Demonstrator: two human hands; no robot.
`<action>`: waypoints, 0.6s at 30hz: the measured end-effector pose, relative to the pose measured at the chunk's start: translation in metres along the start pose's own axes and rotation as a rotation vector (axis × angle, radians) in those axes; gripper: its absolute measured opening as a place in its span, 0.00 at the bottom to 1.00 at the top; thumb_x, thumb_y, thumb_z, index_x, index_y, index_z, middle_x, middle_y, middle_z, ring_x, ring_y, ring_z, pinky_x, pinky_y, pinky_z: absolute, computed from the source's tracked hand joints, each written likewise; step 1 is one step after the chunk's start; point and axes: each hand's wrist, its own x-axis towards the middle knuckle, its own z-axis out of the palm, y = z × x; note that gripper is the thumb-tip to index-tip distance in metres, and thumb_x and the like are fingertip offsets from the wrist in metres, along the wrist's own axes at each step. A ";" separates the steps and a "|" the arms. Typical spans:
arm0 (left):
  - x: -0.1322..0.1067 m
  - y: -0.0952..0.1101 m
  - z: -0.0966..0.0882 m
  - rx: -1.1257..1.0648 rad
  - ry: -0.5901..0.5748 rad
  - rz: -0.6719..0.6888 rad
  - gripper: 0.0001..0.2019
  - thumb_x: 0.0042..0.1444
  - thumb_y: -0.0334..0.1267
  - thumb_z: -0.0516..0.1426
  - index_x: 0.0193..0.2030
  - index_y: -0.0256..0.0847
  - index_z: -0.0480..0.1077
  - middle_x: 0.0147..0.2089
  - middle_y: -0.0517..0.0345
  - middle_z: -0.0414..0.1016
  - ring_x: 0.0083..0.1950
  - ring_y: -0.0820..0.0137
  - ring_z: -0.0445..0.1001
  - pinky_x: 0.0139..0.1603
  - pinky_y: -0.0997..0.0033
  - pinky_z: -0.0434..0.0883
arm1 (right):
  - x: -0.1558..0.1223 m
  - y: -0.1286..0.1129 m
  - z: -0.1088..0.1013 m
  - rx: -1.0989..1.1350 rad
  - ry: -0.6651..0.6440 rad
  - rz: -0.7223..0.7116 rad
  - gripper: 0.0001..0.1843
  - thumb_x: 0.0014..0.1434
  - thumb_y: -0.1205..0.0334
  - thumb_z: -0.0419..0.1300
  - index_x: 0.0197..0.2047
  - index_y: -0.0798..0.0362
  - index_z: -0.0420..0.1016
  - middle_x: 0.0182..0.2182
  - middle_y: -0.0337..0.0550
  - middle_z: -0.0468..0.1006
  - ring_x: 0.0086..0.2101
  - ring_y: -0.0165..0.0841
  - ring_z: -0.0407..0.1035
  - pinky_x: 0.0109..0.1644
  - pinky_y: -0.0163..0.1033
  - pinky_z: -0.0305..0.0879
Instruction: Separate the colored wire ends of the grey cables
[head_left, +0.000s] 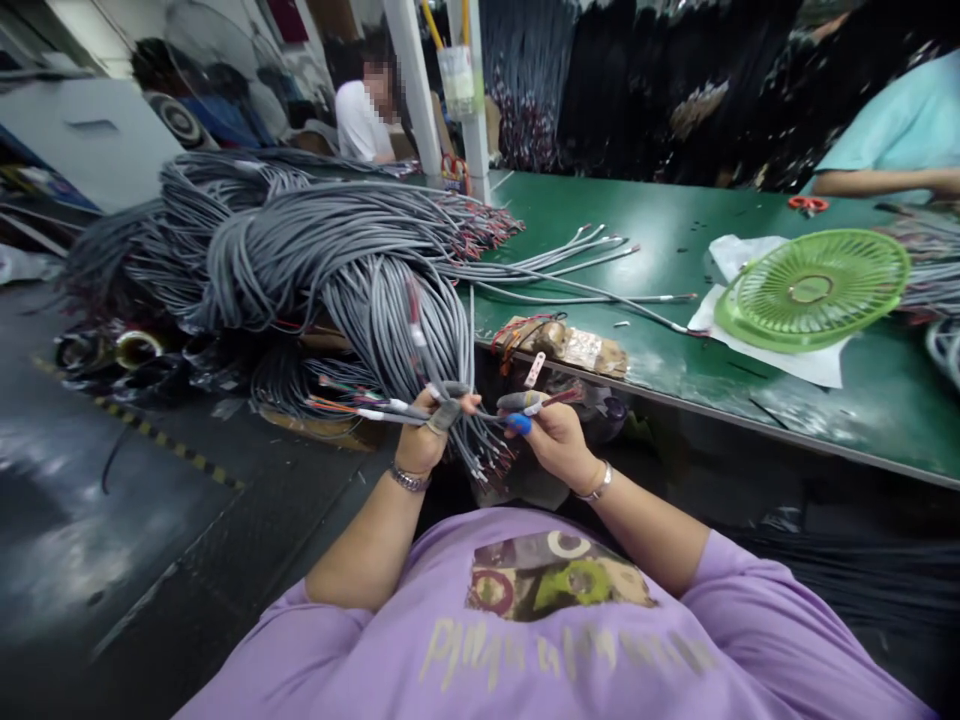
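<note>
Close before my chest, my left hand (pixel 435 430) is closed around a grey cable (pixel 487 413), and several cable ends with coloured wires (pixel 337 407) stick out to its left. My right hand (pixel 551 435) pinches the same cable near its stripped end, where thin reddish wires (pixel 564 397) fan out. Coverings wrap some fingers of both hands, a blue one among them on the right. Just behind my left hand a thick bundle of grey cables (pixel 390 310) hangs over the table edge, its wire ends dangling below my hands.
A green table (pixel 660 210) spans the front. On it lie a green fan grille (pixel 814 290) on white paper, a taped wooden block (pixel 570 345) with wires, and red scissors (pixel 808 204). A white post (pixel 416 90) stands behind. One person (pixel 364 120) sits behind, another (pixel 900 130) at right.
</note>
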 end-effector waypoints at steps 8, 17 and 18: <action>0.011 0.018 -0.020 -0.135 0.201 0.054 0.10 0.51 0.44 0.66 0.32 0.40 0.75 0.12 0.72 0.52 0.17 0.79 0.61 0.36 0.71 0.70 | -0.018 0.009 -0.024 -0.122 0.012 -0.140 0.13 0.67 0.58 0.51 0.44 0.49 0.77 0.36 0.48 0.79 0.36 0.37 0.73 0.41 0.44 0.72; 0.005 0.002 -0.001 0.083 -0.055 -0.088 0.18 0.52 0.51 0.64 0.41 0.38 0.79 0.34 0.51 0.79 0.32 0.70 0.75 0.39 0.68 0.72 | -0.011 0.007 -0.006 -0.051 -0.130 -0.206 0.06 0.65 0.61 0.55 0.41 0.49 0.74 0.33 0.45 0.75 0.34 0.34 0.71 0.38 0.40 0.70; 0.003 0.002 0.000 0.091 -0.090 -0.120 0.20 0.51 0.50 0.65 0.45 0.38 0.78 0.41 0.49 0.80 0.38 0.68 0.76 0.44 0.66 0.72 | -0.004 -0.001 -0.002 -0.017 -0.108 -0.200 0.07 0.65 0.60 0.55 0.39 0.49 0.74 0.32 0.44 0.75 0.33 0.34 0.70 0.38 0.40 0.70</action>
